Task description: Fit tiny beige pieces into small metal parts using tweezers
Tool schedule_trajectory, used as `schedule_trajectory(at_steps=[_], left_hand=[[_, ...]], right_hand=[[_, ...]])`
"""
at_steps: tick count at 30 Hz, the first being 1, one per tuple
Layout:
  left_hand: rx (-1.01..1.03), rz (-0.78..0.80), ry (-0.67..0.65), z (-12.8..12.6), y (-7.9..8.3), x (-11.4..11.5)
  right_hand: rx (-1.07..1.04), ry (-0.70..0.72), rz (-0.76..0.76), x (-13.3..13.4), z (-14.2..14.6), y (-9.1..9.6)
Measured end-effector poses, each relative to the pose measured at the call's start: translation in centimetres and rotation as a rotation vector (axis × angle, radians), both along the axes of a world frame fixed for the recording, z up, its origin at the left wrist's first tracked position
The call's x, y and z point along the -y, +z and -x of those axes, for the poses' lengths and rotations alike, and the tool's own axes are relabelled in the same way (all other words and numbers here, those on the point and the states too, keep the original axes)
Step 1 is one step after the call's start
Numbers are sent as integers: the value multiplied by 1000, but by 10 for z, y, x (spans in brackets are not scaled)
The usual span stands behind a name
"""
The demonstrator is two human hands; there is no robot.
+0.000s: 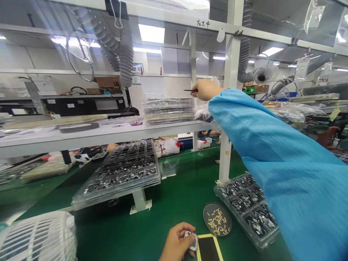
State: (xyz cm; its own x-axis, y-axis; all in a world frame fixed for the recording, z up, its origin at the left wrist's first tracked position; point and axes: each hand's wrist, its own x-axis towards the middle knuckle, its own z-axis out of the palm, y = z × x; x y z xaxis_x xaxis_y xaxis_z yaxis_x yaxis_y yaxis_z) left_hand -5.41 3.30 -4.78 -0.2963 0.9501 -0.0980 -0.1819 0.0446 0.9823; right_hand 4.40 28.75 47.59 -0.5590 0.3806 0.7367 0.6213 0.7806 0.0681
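My left hand (179, 242) is closed around a small white and grey rounded part (191, 240), low over the green bench, with the thumb on its face. Beside it lies a dark pad with a yellow border (208, 248). A round dark dish (206, 222) of small yellowish pieces sits just behind. My right hand (206, 89), in a blue sleeve, is stretched up to the shelf's height, in front of its right end. Its fingers pinch thin dark tweezers (187, 90) that point left, above a stack of clear trays (168, 110).
A white shelf (119, 133) on posts (226, 156) spans the green bench (174, 197). Stacked compartment trays of small metal parts (119, 170) lean at left; another parts tray (246, 206) lies at right. A white fan cage (40, 235) stands front left.
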Motion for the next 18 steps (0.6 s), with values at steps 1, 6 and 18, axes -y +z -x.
schedule_trajectory(at_steps=[1, 6, 18], left_hand=[[-7, -2, -4, 0, 1, 0], [-40, 15, -31, -5, 25, 9], [-165, 89, -117, -8, 61, 21]], right_hand=[[-7, 6, -5, -1, 0, 0], [-3, -5, -120, 4, 5, -8], [49, -48, -91, 26, -7, -8]])
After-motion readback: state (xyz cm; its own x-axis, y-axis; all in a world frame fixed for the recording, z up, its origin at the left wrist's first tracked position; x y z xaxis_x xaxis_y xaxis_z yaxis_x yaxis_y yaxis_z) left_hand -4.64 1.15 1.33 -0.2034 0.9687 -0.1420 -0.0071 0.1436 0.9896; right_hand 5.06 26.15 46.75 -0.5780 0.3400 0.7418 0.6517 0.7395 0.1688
